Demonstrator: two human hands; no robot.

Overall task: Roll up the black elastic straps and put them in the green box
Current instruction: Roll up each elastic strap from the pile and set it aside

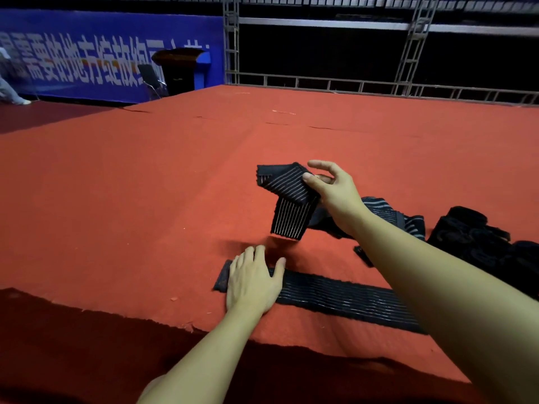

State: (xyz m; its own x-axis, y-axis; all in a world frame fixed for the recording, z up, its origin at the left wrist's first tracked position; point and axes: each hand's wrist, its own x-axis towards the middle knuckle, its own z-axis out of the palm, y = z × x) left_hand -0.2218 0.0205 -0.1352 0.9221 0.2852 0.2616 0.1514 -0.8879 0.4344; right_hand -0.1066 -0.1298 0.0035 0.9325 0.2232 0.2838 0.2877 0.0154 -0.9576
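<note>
Item one: a flat strap (335, 295), black elastic with pale stripes, laid lengthwise on the red carpeted platform (145, 185) near its front edge. Our left hand (253, 279) presses on its left end with fingers straight and spread, holding nothing.

Item two: a lifted strap (287, 196), same make, raised clear of the carpet. Our right hand (332, 188) pinches it between thumb and fingers; one end juts left of the grip and another part hangs down folded below it. Its far length trails back toward the heap.

Item three: a loose heap of straps (393, 217) behind the right forearm, and beside it, at the right edge, a dark pile (481, 237) that may be straps already rolled, though the view is too dark to say.

Item four: the green box is nowhere in view.

Background: a blue banner (102, 62) and metal truss (414, 45).

Step in hand, as we judge it: sorting and laying out straps ahead of rolling. The next move calls for setting the lifted strap aside or flat, then both hands curling the pinned end tightly and evenly so the roll does not spring open.
</note>
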